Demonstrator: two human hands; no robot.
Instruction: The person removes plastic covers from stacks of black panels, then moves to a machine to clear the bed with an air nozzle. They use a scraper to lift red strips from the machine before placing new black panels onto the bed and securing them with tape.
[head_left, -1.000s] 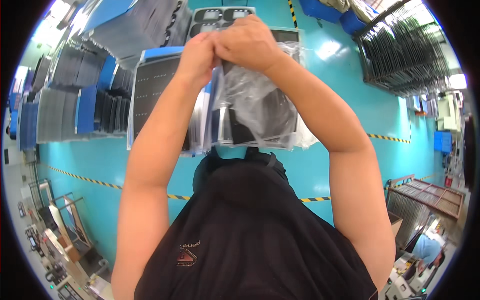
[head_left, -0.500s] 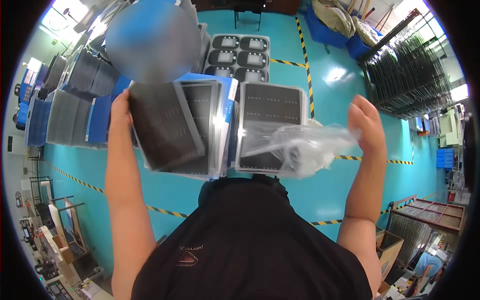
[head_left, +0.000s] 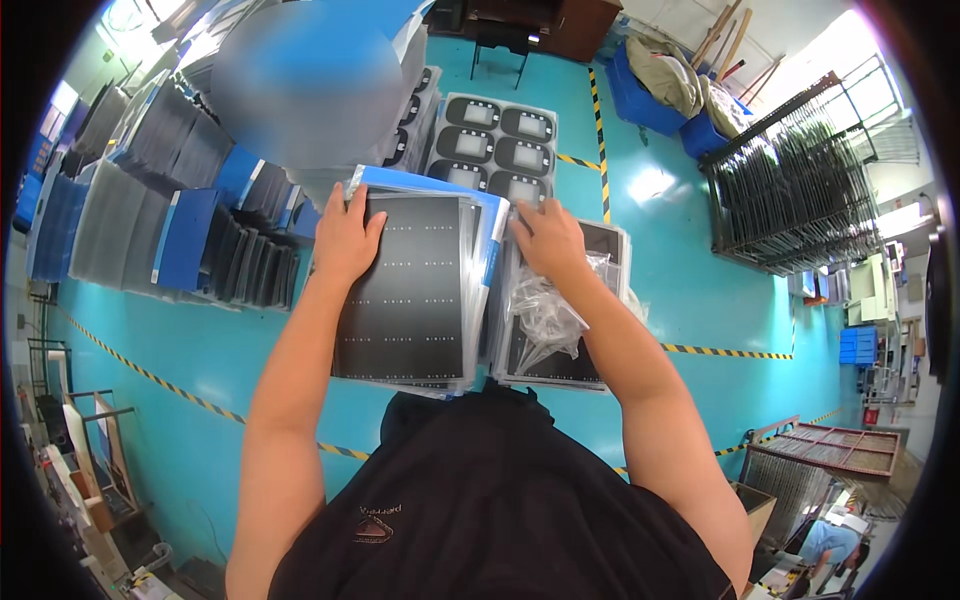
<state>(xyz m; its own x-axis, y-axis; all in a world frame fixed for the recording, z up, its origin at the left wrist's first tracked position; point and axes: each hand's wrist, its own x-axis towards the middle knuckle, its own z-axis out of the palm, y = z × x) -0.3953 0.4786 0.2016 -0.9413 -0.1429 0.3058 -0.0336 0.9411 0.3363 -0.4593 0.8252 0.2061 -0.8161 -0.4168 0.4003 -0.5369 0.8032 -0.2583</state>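
In front of me lies a stack of black printed sheets (head_left: 408, 290) with clear edges, a blue-and-white sheet (head_left: 425, 185) showing beneath it along the far and right sides. My left hand (head_left: 345, 242) lies on the stack's far left corner, thumb and fingers apart. Beside it on the right is a second stack of black sheets (head_left: 606, 240). My right hand (head_left: 552, 240) rests at this second stack's far left corner, fingers stretched and nothing visibly gripped. Crumpled clear plastic film (head_left: 548, 318) covers part of the right stack, below my right hand and partly behind the forearm.
Beyond the stacks stand sheets with dark rounded frames (head_left: 465, 145). Tall piles of sheets (head_left: 115, 235) and blue boards (head_left: 183, 240) crowd the left. A black rack (head_left: 790, 185) and blue bins (head_left: 640, 90) stand far right. Striped tape (head_left: 725, 351) marks the floor.
My right hand has come left from the side to the right stack; the stretched plastic film now lies crumpled there. The tilted top sheet at my left hand now lies in line with its stack.
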